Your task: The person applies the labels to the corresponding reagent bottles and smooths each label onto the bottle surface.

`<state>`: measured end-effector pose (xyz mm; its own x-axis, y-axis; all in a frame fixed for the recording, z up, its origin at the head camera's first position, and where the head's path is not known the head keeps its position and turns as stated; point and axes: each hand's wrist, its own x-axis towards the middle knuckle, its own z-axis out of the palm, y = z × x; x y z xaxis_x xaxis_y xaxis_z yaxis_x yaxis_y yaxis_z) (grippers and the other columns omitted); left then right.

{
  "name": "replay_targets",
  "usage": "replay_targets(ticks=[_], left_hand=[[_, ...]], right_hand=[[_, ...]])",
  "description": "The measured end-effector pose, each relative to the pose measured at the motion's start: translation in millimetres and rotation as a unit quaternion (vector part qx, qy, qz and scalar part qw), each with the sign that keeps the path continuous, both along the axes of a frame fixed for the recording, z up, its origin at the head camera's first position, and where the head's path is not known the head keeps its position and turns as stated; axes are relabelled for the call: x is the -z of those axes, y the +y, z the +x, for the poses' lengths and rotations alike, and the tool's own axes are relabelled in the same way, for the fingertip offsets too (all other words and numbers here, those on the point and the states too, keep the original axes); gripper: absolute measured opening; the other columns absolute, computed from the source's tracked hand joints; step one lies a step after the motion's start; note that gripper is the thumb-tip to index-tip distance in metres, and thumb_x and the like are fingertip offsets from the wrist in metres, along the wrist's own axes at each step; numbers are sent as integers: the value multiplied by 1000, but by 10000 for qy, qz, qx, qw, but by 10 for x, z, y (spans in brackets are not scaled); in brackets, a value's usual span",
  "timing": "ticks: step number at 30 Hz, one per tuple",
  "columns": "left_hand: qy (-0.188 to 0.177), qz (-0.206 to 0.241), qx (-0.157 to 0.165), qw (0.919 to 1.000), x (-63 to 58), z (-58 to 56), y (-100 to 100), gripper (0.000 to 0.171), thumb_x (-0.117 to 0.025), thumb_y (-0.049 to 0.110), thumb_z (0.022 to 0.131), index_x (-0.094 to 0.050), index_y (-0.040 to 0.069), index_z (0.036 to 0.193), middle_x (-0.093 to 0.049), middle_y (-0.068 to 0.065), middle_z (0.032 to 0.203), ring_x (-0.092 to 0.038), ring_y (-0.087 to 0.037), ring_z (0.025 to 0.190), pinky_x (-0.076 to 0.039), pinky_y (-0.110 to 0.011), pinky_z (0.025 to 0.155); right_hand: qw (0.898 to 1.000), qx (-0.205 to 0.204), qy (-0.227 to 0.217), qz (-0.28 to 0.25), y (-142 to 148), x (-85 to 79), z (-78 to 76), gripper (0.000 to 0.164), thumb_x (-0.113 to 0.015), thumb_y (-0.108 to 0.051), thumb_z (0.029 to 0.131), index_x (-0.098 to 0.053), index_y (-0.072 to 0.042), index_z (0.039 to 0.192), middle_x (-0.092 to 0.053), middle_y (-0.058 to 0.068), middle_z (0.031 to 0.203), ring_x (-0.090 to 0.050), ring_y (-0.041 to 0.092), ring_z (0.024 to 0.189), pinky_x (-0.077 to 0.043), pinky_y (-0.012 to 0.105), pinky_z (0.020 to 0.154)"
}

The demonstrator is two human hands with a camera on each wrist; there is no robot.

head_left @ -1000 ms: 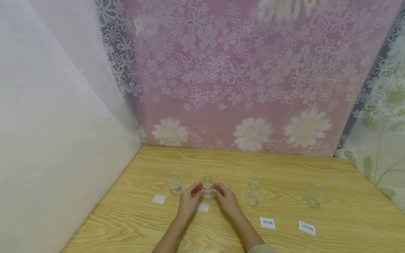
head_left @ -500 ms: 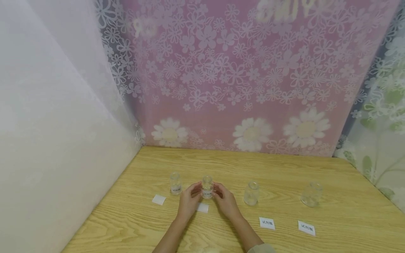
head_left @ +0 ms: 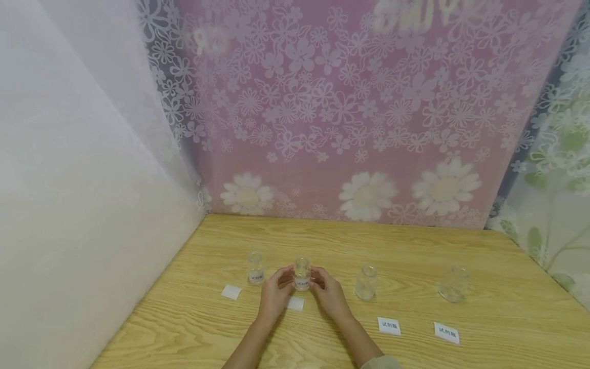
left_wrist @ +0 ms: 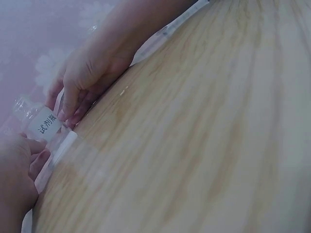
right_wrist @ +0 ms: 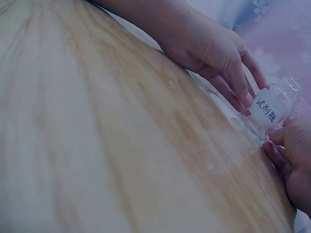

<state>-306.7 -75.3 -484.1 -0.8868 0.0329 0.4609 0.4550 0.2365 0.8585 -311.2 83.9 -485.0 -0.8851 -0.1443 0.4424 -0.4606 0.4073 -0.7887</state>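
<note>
A small clear glass reagent bottle (head_left: 302,266) stands upright between my hands, a white label (head_left: 302,283) with dark characters on its front. My left hand (head_left: 275,292) holds its left side with curled fingers and thumb. On the other side, my right hand (head_left: 331,291) grips it the same way, fingers reaching behind the glass. The left wrist view shows the label (left_wrist: 44,122) flat on the bottle between both thumbs. In the right wrist view the bottle's neck (right_wrist: 287,86) rises above the hands. A blank white slip (head_left: 295,303) lies just in front, partly behind my left wrist.
Left of my hands stands another labelled bottle (head_left: 256,269), with a blank slip (head_left: 231,292) before it. To the right are two unlabelled bottles, one nearer (head_left: 366,283) and one farther (head_left: 454,284). Two printed labels, one left (head_left: 389,326) and one right (head_left: 446,332), lie in front of them.
The right thumb has drawn back slightly from the label's edge. The bottle and both hands otherwise stay in the same place.
</note>
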Motion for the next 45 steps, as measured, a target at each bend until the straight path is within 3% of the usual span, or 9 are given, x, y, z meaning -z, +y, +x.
replay_targets(ticks=[25, 35, 38, 41, 45], left_hand=[[0, -58, -41, 10000, 3, -2, 3, 36, -65, -10, 79, -58, -4, 114, -61, -20, 106, -60, -34, 96, -49, -36, 81], [173, -72, -21, 9998, -14, -1, 9, 34, -66, -9, 79, -58, -6, 112, -61, -23, 102, -60, -37, 93, -49, -41, 80], [68, -117, -61, 9999, -16, -9, 10, 33, -66, -6, 80, -58, -4, 112, -61, -22, 103, -60, -36, 94, -49, -39, 81], [-66, -122, -49, 9999, -22, -8, 5, 32, -66, 0, 83, -58, -3, 114, -61, -20, 105, -60, -34, 96, -49, -36, 82], [-131, 28, 126, 9998, -31, 15, -14, 34, -65, 7, 85, -56, -4, 116, -60, -21, 108, -58, -35, 99, -48, -39, 83]], right_hand=[[10000, 19, 12, 10, -3, -30, 16, 36, -61, 10, 82, -55, 2, 116, -63, 18, 106, -62, 30, 91, -50, 38, 76], [9998, -20, -218, -14, 6, -55, 10, 42, -52, 18, 79, -53, 4, 119, -62, 20, 106, -60, 31, 91, -49, 40, 76], [9995, -57, -297, -54, 9, -72, 16, 39, -55, 12, 82, -53, 4, 120, -61, 20, 107, -60, 31, 92, -49, 41, 77], [9984, -116, -526, -147, 11, -78, 29, 37, -60, -4, 87, -52, 3, 122, -60, 21, 110, -59, 31, 94, -49, 41, 78], [9957, -176, -877, -229, 8, -62, 35, 50, -64, -29, 87, -50, -1, 126, -60, 18, 112, -60, 26, 93, -50, 38, 78]])
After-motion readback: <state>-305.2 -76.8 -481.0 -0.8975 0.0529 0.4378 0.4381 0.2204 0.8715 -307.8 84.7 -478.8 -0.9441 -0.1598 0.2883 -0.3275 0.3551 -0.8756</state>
